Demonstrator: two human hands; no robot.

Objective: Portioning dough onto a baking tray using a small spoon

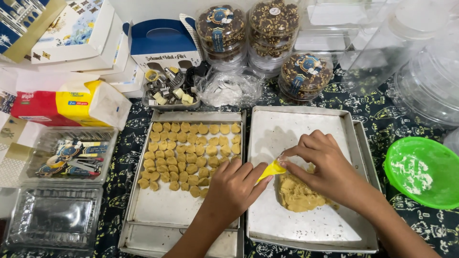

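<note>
Hands meet over the seam between the two metal trays. We hold a small yellow cutter between them: our left hand pinches its lower end with thumb and forefinger, our right hand pinches the upper end with fingertips pressed together. Its long axis runs on a slant, low at the left, rising toward the right. Whether a bit of dough sits inside it we cannot tell; the fingers cover the tip.

Dough lump lies on the right tray, directly under and just beside our right palm, so the right hand is clearly the nearer one. Left tray carries rows of shaped cookies; their nearest pieces sit just beside our left knuckles, up and to the left. A green bowl stands well apart to the right.
</note>
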